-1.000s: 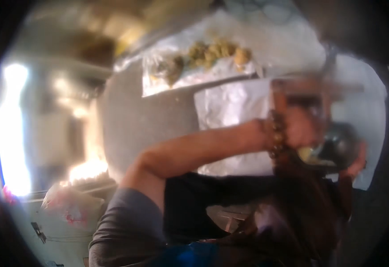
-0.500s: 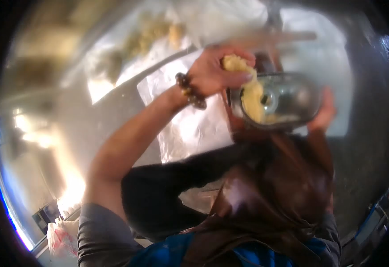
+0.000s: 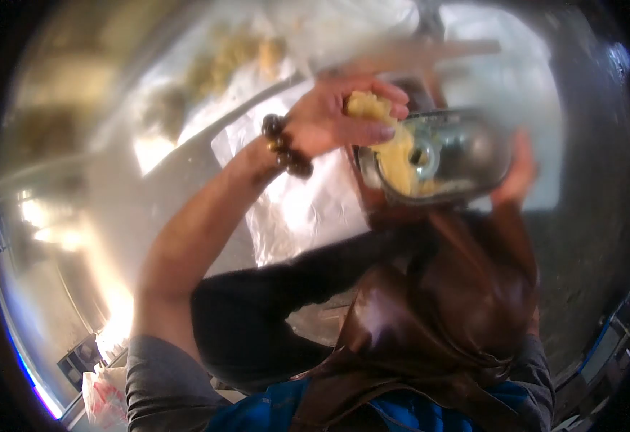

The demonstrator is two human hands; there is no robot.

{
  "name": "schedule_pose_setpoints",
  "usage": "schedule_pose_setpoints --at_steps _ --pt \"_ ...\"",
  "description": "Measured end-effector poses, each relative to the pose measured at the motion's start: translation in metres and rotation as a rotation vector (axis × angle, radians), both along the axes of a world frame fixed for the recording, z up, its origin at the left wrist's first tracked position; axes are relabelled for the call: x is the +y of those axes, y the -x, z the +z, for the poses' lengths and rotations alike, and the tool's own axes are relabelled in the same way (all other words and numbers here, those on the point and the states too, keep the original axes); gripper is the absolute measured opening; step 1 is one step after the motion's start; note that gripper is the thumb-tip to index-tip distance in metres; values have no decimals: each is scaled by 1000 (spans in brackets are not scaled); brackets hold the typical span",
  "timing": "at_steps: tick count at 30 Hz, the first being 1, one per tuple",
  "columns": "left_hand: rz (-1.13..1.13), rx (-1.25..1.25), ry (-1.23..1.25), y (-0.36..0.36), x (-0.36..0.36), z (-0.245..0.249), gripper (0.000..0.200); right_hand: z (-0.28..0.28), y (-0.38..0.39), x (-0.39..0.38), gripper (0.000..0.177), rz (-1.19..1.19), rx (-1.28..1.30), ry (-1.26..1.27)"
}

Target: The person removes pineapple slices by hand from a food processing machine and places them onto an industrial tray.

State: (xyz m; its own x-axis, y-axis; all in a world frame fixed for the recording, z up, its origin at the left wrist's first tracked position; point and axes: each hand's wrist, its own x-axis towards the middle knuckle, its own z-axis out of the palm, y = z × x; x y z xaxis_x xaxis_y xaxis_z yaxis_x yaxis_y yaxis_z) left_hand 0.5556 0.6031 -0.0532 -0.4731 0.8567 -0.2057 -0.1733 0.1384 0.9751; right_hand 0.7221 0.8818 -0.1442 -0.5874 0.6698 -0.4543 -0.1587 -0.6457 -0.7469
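Observation:
My left hand (image 3: 322, 122), with a beaded bracelet at the wrist, is closed around a soft yellow clump that looks like dough (image 3: 369, 106). It is above the left end of an oblong metal pan (image 3: 466, 197) with rounded corners. More yellow dough (image 3: 395, 164) lies in that end and seems to run up to the clump in my fingers. Beside it in the pan is a pale ring with a dark centre (image 3: 421, 156). At the pan's right end, my right hand (image 3: 516, 173) grips the side, its underside hidden.
Crinkled foil (image 3: 300, 209) covers part of the grey surface left of the pan. Farther back, blurred yellowish lumps (image 3: 232, 57) lie on a pale sheet. A blurred brown bar (image 3: 430, 54) crosses behind the pan. A white plastic bag (image 3: 104, 396) is at lower left.
In view, both hands and the pan are slightly farther left. The left hand still holds the yellow dough over the pan, and its grip looks much the same.

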Motion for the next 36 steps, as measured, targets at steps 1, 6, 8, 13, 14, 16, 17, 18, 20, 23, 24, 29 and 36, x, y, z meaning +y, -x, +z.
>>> schedule_pose_setpoints --at_steps 1,6,8,13,14,16,17,18,20,23,24,29,36 --pt "3 -5 -13 -1 1 0 40 2 0 -2 26 -7 -6 -30" --pt "128 -340 -165 3 -4 -3 43 14 7 -13 26 -49 -80 -99" --pt "121 -562 -183 6 -10 -6 46 12 6 -9 26 -52 -94 -59" --pt "147 -672 -215 7 -24 -23 50 5 3 -6 28 -6 -54 -24" --pt "166 -610 -217 6 -25 -24 51 6 1 -6 28 -3 -54 -21" --pt "215 -504 -200 6 -25 -27 43 9 -1 -9 33 -29 -143 -90" --pt "202 -529 -220 8 -25 -30 39 11 -5 -5 38 20 -109 -16" --pt "156 -523 -352 12 -26 -36 37 12 -6 -3 42 92 -44 113" --pt "238 -544 -360 15 -26 -35 35 13 -10 -3 51 209 33 321" --pt "344 -622 -364 13 -27 -18 22 21 -2 -4 50 87 -133 265" --pt "377 -587 -382 12 -27 -16 21 25 2 -7 49 63 -168 286" --pt "451 -449 -314 26 -38 -21 15 11 -3 -2 44 185 -40 295" --pt "507 -469 -311 45 -54 -20 32 22 1 -3 48 112 -87 302"
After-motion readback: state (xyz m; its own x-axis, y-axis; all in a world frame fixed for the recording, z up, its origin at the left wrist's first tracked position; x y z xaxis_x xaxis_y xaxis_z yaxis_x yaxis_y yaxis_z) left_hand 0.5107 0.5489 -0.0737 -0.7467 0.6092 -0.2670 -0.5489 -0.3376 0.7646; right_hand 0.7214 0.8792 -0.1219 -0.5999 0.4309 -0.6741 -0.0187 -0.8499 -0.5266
